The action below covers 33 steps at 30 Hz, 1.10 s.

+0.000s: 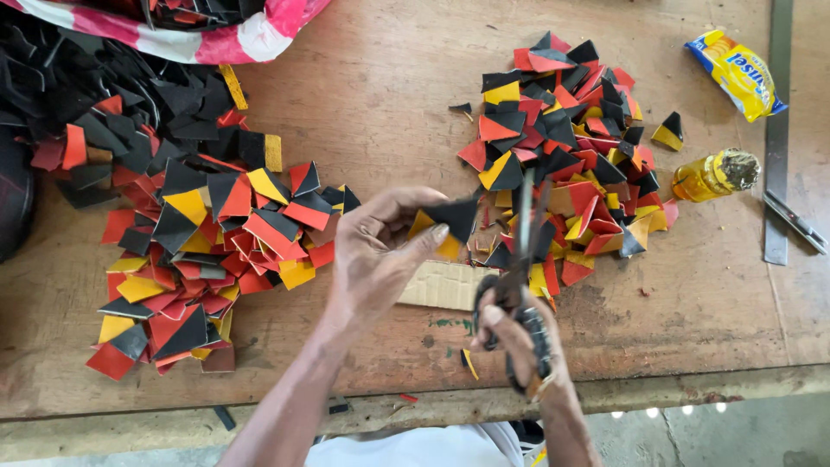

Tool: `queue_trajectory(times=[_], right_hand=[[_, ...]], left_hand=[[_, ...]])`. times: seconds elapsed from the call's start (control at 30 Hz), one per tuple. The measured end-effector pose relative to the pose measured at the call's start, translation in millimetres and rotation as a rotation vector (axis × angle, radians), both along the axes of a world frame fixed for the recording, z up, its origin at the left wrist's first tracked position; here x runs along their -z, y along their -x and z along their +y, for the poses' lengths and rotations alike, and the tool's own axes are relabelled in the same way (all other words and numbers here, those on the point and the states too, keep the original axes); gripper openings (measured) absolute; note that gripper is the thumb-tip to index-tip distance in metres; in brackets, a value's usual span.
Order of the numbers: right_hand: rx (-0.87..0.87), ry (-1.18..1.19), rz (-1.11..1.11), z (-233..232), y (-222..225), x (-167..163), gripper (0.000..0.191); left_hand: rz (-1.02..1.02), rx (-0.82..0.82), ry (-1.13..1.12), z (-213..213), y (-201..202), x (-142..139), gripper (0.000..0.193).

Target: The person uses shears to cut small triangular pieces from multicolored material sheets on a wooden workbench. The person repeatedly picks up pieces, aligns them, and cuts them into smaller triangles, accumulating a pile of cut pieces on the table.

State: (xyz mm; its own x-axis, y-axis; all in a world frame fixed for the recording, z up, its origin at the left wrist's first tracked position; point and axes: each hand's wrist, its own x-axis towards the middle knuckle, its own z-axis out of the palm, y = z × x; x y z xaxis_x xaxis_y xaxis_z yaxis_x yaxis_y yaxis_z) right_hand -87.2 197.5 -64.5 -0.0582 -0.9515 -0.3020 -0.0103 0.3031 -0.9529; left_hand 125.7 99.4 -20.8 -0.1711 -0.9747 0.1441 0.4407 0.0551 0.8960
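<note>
Our left hand (376,251) pinches a black-and-yellow piece (445,227); our right hand (519,342) grips scissors (523,259) over the worn wooden bench (380,112), heaped offcuts (566,147) either side, concrete floor (735,432) below.

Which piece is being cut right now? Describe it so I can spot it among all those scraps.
On the wooden table, look between the two heaps of coloured scraps, above a cardboard strip. The left hand pinches a black-and-yellow piece against the scissors in the right hand. It alone is lifted off the table.
</note>
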Motion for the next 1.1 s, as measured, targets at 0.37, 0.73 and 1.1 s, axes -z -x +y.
queue_trajectory(times=[0.37,0.73,1.1], right_hand=[[0.004,0.074,-0.041,0,25,9,0.030],[-0.039,0.178,-0.431,-16,45,38,0.020],[-0.018,0.151,-0.480,-18,55,49,0.017]], left_hand=[[-0.794,0.264,0.103,14,-4,38,0.035],[-0.952,0.253,0.285,21,-16,48,0.100],[-1.000,0.178,0.374,21,-8,47,0.104]])
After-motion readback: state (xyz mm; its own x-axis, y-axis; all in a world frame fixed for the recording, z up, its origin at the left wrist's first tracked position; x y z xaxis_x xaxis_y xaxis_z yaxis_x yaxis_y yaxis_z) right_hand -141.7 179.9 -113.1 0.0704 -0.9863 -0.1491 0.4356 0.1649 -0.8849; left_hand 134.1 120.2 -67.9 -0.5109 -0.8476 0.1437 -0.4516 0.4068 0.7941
